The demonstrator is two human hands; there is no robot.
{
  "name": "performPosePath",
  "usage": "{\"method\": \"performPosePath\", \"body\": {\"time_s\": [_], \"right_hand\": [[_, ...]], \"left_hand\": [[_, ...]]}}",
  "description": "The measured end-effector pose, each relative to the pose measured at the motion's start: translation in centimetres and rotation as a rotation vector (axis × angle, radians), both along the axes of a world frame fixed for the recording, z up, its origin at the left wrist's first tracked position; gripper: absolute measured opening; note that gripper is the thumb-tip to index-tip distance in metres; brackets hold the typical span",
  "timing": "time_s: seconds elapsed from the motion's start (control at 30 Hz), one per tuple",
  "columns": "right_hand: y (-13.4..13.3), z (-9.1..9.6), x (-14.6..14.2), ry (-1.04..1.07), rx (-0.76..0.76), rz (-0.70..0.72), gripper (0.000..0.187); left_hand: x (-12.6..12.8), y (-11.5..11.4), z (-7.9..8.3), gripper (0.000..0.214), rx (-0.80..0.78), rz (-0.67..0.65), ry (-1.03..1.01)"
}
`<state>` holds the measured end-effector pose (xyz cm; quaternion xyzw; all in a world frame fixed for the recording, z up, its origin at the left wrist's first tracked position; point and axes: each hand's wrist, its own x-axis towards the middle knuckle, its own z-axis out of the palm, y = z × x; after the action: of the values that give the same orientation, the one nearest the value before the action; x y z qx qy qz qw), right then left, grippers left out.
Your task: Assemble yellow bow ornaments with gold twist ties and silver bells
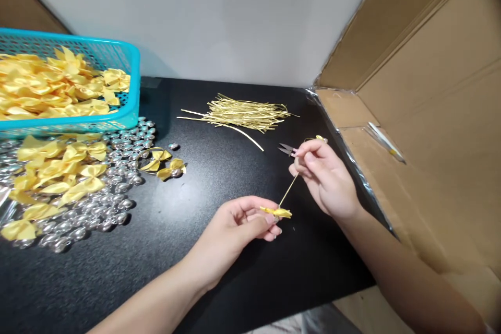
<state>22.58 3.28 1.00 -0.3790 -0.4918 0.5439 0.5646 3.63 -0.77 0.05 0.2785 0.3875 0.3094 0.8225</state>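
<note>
Taking the heap of gold cords [246,113] as the landmark, both hands work on the near side of it. The left hand [238,224] has its thumb and fingers pinched on a yellow ribbon bow [276,212], below and slightly right of the heap. The right hand [326,180], right of the heap and a little nearer the person, is pinched on a gold cord [288,190].

The key relation is the line between the hands: the bow's long axis runs roughly side to side, while the cord rises from it, slanting away and rightward to the right fingers. The left hand is on the bow itself; the right is at the cord's far end. Snips [287,149] show by the right fingertips, nearer than the heap's right end; whether that hand grips them I cannot tell.

Left of the heap stands a turquoise basket [135,83], with silver beads [80,232] in front of it. Bare black tabletop [219,167] stretches between heap and left hand, giving room there; rightward, a cardboard wall [438,88] limits the right arm.
</note>
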Motion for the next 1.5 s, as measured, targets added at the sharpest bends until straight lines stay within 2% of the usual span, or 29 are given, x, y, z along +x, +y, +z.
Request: {"method": "performPosePath", "body": {"time_s": [0.27,0.37,0.47,0.57,0.63,0.73,0.87,0.93,1.03,1.13,1.27,1.5], "right_hand": [[0.4,-1.1,-0.4,0.130,-0.226,-0.013,0.007],[-0.5,-1.0,-0.2,0.028,-0.139,-0.068,0.009],[-2.4,-0.3,-0.2,-0.147,0.075,-0.148,0.015],[-4.5,0.3,-0.9,-0.324,0.203,-0.039,0.035],[-5.3,0.2,-1.5,-0.422,0.290,0.029,0.036],[-5.6,-0.5,-2.4,-0.466,0.232,0.096,0.025],[-5.3,-1.2,-2.8,-0.477,0.111,0.088,0.027],[-4.9,-1.1,-2.6,-0.405,0.062,0.093,0.024],[-3.7,-0.5,-2.1,-0.113,-0.085,0.073,0.019],[-1.9,0.4,-1.4,0.134,-0.166,0.005,0.019],[-0.6,1.3,-0.6,0.203,-0.224,-0.014,0.019],[-1.1,1.9,-0.6,0.262,-0.277,0.075,0.018]], "left_hand": [[0.0,-0.2,-0.2,0.017,0.006,0.006,0.024],[-0.1,0.0,-0.1,0.017,0.011,0.095,0.072],[-0.1,0.2,0.0,0.017,-0.009,0.194,0.114],[0.0,0.4,0.0,0.018,-0.043,0.236,0.089],[0.1,0.5,-0.1,0.019,-0.071,0.245,0.040],[0.1,0.6,-0.3,0.020,-0.109,0.241,-0.014],[0.1,0.5,-0.1,0.015,-0.139,0.208,-0.060],[0.1,0.5,0.0,0.015,-0.154,0.196,-0.069],[0.1,0.6,0.2,0.016,-0.197,0.182,-0.062],[0.1,0.5,0.3,0.016,-0.216,0.145,-0.057],[0.2,0.2,0.2,0.017,-0.173,0.042,-0.006],[0.6,0.0,0.1,0.017,-0.061,-0.083,0.127]]}}
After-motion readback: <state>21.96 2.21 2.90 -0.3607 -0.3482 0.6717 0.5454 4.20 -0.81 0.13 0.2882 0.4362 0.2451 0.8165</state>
